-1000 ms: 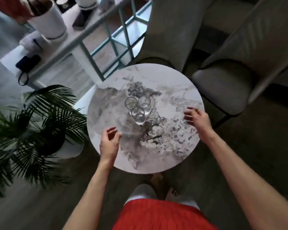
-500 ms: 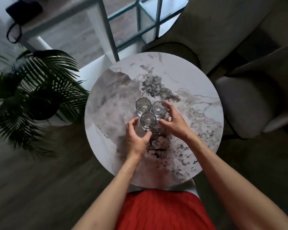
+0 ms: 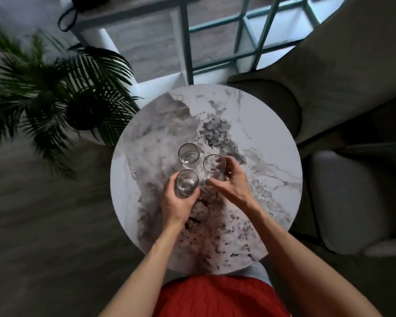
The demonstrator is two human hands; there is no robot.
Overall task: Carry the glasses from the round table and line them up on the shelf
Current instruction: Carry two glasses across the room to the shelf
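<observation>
Dark wood floor [image 3: 44, 236] fills the left, with a potted palm [image 3: 55, 92] standing on it. Beyond, a metal-framed shelf [image 3: 184, 46] crosses the top. Next comes the round marble table [image 3: 272, 124]. Over its middle the left hand [image 3: 176, 204] curls round the near glass [image 3: 186, 183], fingers and thumb wrapping its wall. Just beyond stands the far glass [image 3: 189, 154], upright on the table and free of both hands. Further right, the right hand [image 3: 230, 183] grips the third glass [image 3: 214, 167] from the side. Whether the two held glasses are lifted off the table cannot be told. Grey armchairs [image 3: 343, 65] sit at the far right.
</observation>
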